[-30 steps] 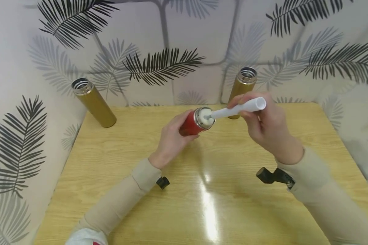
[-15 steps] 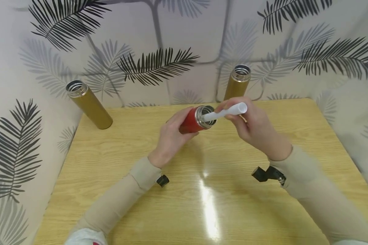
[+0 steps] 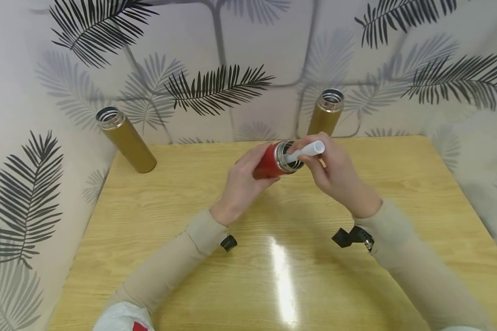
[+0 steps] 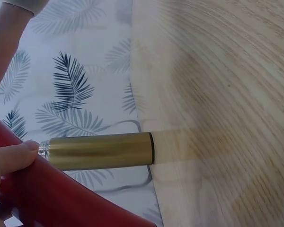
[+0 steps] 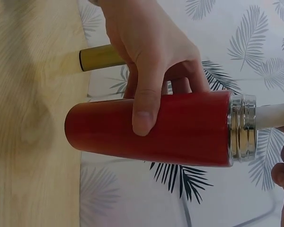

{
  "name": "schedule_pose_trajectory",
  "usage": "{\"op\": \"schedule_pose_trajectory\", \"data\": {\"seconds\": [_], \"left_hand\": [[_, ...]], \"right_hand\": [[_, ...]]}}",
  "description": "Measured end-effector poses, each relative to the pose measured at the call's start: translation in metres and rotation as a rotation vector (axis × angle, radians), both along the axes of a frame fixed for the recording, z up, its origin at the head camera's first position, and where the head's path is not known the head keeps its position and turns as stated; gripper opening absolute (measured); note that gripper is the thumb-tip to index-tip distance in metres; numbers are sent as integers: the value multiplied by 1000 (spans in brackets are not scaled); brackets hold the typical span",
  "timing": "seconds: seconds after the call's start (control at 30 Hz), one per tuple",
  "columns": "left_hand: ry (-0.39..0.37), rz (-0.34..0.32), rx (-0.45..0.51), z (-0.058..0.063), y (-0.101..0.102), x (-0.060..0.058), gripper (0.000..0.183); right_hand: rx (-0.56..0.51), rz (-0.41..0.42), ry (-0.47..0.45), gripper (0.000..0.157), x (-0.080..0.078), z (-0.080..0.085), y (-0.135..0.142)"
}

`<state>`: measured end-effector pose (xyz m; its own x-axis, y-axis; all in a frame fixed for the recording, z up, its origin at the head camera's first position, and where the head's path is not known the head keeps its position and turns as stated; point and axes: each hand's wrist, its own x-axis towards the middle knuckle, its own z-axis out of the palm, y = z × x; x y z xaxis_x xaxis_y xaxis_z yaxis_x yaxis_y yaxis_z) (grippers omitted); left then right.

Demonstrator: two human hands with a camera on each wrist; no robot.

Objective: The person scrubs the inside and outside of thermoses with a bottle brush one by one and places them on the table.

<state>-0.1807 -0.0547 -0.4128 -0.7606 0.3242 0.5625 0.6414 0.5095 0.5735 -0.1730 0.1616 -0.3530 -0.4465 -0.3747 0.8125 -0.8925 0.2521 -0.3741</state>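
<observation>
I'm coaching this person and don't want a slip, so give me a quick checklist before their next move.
1. Left hand gripping the red bottle: ok.
2. Right hand holding the white handle: ok.
3. White handle going into the red bottle's mouth: ok.
4. Inner end of the white handle where it should be: cannot tell, hidden inside the bottle.
5. Left gold bottle standing away from both hands: ok.
6. Right gold bottle standing upright: ok.
</observation>
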Motion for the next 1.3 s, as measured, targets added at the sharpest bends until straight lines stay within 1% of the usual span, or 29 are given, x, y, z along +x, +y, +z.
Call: {"op": "schedule_pose_trajectory", "data": {"seconds": [0.17, 0.3, 0.47, 0.57, 0.67, 0.77, 0.97, 1.07, 1.17, 1.3], "left_hand": [[32, 20, 6, 0, -1, -3, 74], [30, 27, 10, 2, -5, -5, 76], [7, 38, -27, 0, -11, -6, 75], [1, 55, -49, -2, -14, -5, 74], [6, 68, -55, -3, -17, -5, 74], [30, 79, -62, -2, -17, -4, 73], [37, 85, -67, 0, -17, -4, 74], [31, 89, -64, 1, -17, -4, 74], [33, 97, -67, 1, -17, -5, 74], [49, 88, -76, 1, -17, -6, 73]], "right_hand": [[-26, 4, -9, 41, 3, 1, 4], [-49, 7, -36, 41, 5, 4, 7], [-105, 4, -67, 48, 9, 11, 13], [-146, -9, -64, 53, 12, 17, 18], [-159, -29, -54, 56, 14, 21, 21], [-147, -40, -48, 55, 13, 22, 23], [-11, -60, -9, 47, 9, 14, 19], [31, -75, 20, 44, 5, 9, 14], [37, -70, 29, 41, 1, 2, 9], [17, -60, 0, 38, -2, -5, 7]]}}
